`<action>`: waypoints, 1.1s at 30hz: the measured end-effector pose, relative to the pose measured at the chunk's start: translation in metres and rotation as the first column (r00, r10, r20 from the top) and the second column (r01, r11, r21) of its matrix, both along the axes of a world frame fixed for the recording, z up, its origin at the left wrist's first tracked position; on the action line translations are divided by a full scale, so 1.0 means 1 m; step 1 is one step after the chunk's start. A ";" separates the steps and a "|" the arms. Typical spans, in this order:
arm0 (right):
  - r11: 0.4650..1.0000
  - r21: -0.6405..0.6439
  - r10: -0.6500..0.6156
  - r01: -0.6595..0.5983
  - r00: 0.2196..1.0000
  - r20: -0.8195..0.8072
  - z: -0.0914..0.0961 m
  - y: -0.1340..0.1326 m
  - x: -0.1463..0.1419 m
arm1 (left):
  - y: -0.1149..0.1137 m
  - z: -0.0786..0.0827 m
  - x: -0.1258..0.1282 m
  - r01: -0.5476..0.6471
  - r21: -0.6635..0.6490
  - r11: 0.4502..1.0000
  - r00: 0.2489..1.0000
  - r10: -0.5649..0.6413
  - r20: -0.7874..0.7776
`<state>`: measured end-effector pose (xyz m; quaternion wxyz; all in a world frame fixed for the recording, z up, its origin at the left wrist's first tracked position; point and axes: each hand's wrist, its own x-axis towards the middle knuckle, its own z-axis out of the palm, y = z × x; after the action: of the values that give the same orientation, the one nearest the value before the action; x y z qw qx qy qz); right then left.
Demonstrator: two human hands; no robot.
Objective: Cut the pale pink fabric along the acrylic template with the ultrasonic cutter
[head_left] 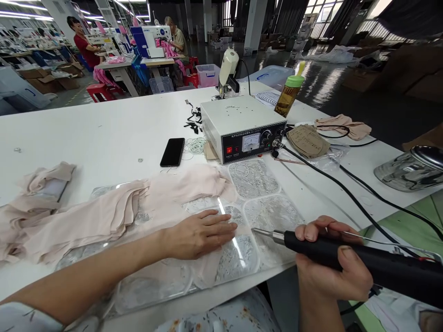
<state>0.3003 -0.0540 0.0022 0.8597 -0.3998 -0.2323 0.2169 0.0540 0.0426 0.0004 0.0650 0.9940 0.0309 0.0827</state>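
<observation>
My left hand [202, 234] lies flat, fingers stretched out, on a thin pale pink fabric piece [207, 269] over a clear template [256, 265] with rounded panels. In my right hand [332, 263] is a black handheld ultrasonic cutter [318, 246], its metal tip pointing left, close to the template's surface. Whether the tip touches is hard to tell. More pale pink fabric [180, 186] lies across the template above my left hand. Layered strips [86, 219] of the same cloth spread to the left.
A white generator box [242, 124] with a dial stands behind the template; black cables [332, 184] run from it rightward. Around it are a phone [172, 152], a bottle [289, 97], brown pattern pieces [308, 140] and a glass jar [401, 173]. Two people sit at sewing machines beyond.
</observation>
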 end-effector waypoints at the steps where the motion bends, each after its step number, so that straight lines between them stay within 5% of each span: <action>1: 1.000 0.004 0.000 0.000 1.000 -0.005 0.000 -0.001 0.001 | 0.002 -0.002 0.004 0.021 -0.012 1.000 1.000 -0.021 -0.005; 33: 0.998 0.014 0.061 -0.062 0.995 0.075 0.001 -0.006 0.007 | 0.007 -0.015 0.004 0.074 -0.020 0.997 0.994 -0.072 0.079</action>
<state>0.3069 -0.0599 0.0027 0.8466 -0.3933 -0.2780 0.2264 0.0583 0.0496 -0.0147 0.0804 0.9896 -0.0069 0.1190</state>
